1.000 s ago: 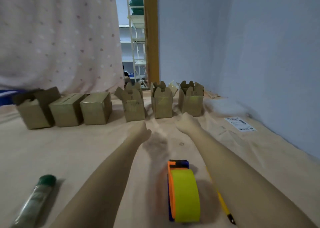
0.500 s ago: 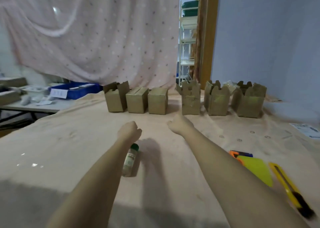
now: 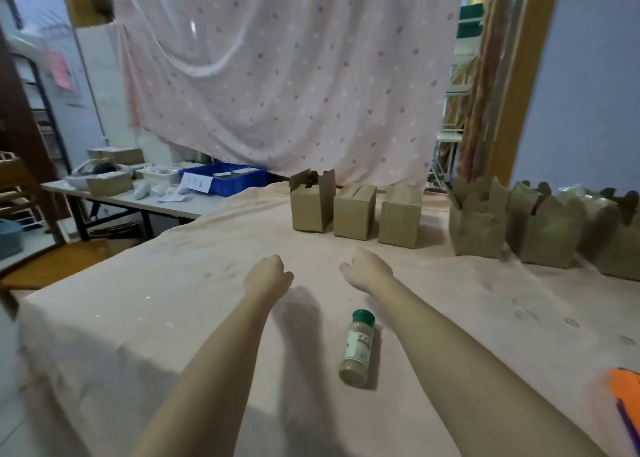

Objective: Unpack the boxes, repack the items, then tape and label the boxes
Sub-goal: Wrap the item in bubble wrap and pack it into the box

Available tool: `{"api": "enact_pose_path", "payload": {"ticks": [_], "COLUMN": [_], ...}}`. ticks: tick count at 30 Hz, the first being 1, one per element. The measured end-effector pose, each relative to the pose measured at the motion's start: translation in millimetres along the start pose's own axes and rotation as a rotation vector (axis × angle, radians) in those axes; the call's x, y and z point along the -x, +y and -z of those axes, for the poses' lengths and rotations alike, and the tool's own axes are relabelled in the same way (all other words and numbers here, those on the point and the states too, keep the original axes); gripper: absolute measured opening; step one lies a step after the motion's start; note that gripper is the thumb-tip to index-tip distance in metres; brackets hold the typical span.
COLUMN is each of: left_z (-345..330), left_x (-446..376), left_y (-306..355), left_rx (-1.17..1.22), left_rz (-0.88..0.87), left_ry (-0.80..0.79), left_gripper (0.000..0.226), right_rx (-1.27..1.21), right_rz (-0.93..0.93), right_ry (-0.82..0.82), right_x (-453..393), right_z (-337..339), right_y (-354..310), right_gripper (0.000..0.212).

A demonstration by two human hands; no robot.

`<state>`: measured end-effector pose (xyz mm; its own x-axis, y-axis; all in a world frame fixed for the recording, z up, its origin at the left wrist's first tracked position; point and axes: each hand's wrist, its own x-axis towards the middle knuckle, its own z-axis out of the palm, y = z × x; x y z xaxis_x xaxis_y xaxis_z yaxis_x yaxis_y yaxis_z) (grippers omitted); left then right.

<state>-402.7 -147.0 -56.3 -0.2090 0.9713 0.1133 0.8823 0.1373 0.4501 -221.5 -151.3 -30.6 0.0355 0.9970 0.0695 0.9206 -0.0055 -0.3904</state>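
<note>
Your tabletop is draped in a pale peach cloth. Toward its far edge stand three plain cardboard boxes side by side, the leftmost with its flaps up. To their right sit three more open boxes with crumpled flaps. Nearer you, a spice bottle with a green cap lies on its side. An orange object shows at the right edge.

Left trio: three small brown cardboard boxes in a row, upright, near the far edge of the worktop; open-flapped box leftmost, middle box and right box closed
Right group: open boxes, flaps raised
Spice bottle: green cap, lying down
</note>
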Motion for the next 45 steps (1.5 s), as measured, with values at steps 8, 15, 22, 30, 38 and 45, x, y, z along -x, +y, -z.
{"api": "enact_pose_path", "payload": {"ticks": [8, 15, 22, 30, 38, 45], "left_z": [6.3, -5.3, -32.5, -55.6, -62.7, -67.3], "left_x": [-75.6, -153.3, -216.6, -263.0, -271.8, -247.5], "left_y": [-26.4, -25.6, -17.5, -3.8, 3.6, -12.3], "left_rx": [0.006, 0.106, 0.251, 0.438, 0.68, 0.79], "left_rz": [-0.013, -0.026, -0.072, -0.091, -0.177, -0.107], "left_ry": [0.045, 0.046, 0.004, -0.092, -0.04, 0.105], "left_gripper": [0.034, 0.043, 0.052, 0.069, 0.05, 0.063], "right_rx": [-0.017, -0.149, -0.2, -0.244, -0.428, -0.443], "right_rz": [0.015, -0.036, -0.132, -0.198, -0.204, -0.23], "right_ry": [0.039, 0.125, 0.296, 0.388, 0.349, 0.387], "right_x": [-70.1, -139.5, -197.9, -244.0, -260.2, -246.4], "right_z": [-24.3, -50.7, -82.3, -96.4, -101.0, -101.2], "right_y": [-57.6, -99.5, -116.6, -110.7, -108.8, -106.3], "right_gripper": [0.04, 0.051, 0.068, 0.089, 0.091, 0.095]}}
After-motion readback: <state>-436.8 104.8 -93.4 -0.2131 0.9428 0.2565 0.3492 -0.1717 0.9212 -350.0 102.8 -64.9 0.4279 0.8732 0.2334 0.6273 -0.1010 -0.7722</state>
